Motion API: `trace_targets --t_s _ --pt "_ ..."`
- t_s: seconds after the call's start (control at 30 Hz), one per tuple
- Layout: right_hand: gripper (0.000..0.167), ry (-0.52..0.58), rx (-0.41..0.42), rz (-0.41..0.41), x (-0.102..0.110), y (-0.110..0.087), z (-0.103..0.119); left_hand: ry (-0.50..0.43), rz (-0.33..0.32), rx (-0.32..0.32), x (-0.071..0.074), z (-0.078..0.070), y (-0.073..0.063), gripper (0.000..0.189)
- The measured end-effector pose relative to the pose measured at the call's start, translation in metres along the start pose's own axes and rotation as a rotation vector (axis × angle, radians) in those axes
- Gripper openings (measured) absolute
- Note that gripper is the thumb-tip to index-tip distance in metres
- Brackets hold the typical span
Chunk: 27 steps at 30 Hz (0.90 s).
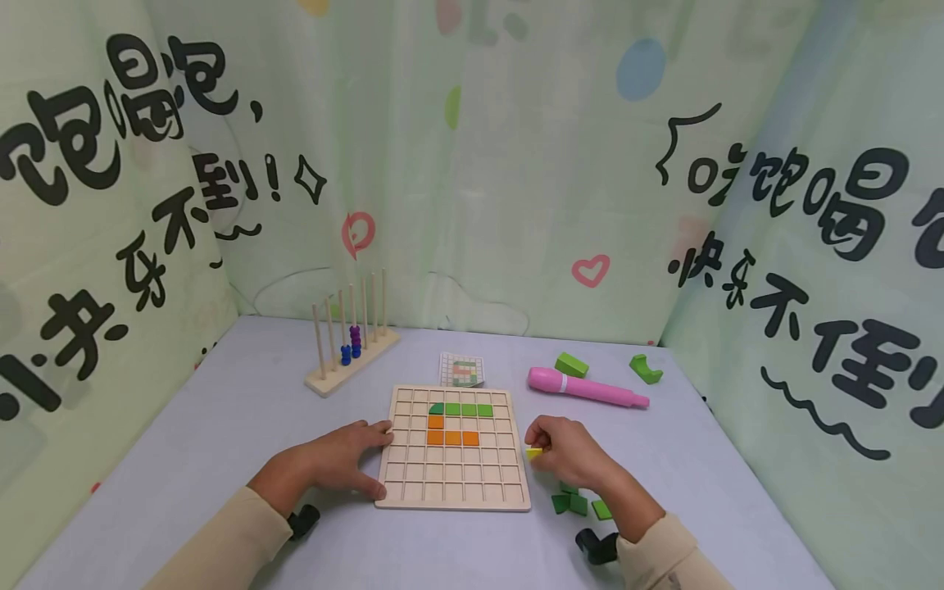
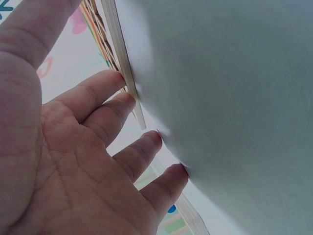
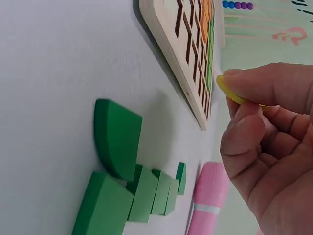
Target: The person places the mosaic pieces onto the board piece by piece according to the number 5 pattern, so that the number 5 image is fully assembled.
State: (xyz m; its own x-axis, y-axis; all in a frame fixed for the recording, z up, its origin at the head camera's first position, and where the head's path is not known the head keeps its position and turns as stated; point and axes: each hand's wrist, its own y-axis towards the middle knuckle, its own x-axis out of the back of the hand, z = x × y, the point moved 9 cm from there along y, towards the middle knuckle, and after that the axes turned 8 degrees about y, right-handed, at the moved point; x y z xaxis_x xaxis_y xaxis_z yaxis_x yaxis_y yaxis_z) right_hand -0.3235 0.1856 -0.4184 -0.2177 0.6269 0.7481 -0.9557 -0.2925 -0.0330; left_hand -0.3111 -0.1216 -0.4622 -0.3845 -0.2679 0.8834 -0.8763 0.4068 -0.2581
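Observation:
A wooden grid board (image 1: 450, 496) lies on the table, with a row of green tiles (image 1: 468, 410) and several orange tiles (image 1: 453, 438) set in its cells. My left hand (image 1: 324, 463) rests against the board's left edge, its fingers spread and touching the side. Between thumb and fingers my right hand (image 1: 571, 455) pinches a small yellow tile (image 3: 230, 90), just off the board's right edge. Loose green tiles (image 3: 120, 139) lie on the table below the right hand, partly hidden by it in the head view.
A pink pen-shaped object (image 1: 590, 389) lies at the right, near a green block (image 1: 571, 365) and a green curved piece (image 1: 646, 369). Behind the board is a printed grid card (image 1: 463, 370). A wooden peg stand (image 1: 350, 369) with blue and purple beads stands at the back left.

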Motion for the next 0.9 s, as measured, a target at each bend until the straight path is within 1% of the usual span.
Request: trace_targets --t_s 0.2,0.33,0.5,0.6,0.77,0.9 --pt "0.016 0.028 -0.010 -0.032 -0.003 0.009 0.005 0.010 0.000 -0.002 0.000 0.000 0.001 0.090" --pt "0.013 0.087 -0.024 -0.027 -0.007 0.015 0.008 0.011 -0.002 -0.002 0.000 0.000 0.001 0.090" --pt "0.018 0.143 -0.028 -0.010 -0.015 0.027 0.009 0.015 -0.003 -0.005 0.001 0.001 0.001 0.090" --pt "0.018 0.142 -0.023 -0.001 -0.020 0.035 0.010 0.014 0.000 -0.006 0.000 0.001 0.001 0.089" --pt "0.013 0.106 0.003 0.024 -0.030 0.047 0.014 0.013 0.002 -0.006 0.000 0.001 0.001 0.089" --pt "0.012 0.084 0.015 0.028 -0.036 0.055 0.015 0.006 0.004 0.004 -0.001 0.002 0.002 0.090"
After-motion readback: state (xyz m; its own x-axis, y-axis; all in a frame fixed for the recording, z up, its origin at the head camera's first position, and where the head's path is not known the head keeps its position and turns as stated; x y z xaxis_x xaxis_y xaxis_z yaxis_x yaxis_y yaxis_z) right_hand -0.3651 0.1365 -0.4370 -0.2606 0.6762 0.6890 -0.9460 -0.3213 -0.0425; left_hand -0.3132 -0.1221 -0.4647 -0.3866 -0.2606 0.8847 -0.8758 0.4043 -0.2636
